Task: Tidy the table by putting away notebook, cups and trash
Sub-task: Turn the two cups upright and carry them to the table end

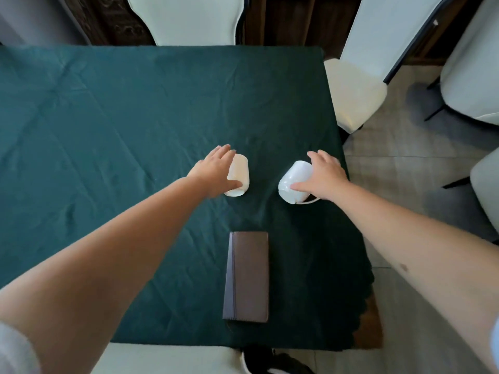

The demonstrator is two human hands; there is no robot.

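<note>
Two white cups sit on the green tablecloth (108, 117). My left hand (216, 168) wraps around the left cup (239, 174), thumb on its near side and fingers over its far side. My right hand (322, 174) grips the right cup (294, 179), which is tilted to the left with a dark opening showing at its lower right edge. A brown notebook (247, 276) lies closed on the cloth nearer to me, between my forearms. No trash is visible.
White chairs stand around the table: one at the far side (186, 20), one at the right corner (353, 93), more at the far right (472, 63), and one seat right below me (167, 357). The table's right edge is just beyond the right cup.
</note>
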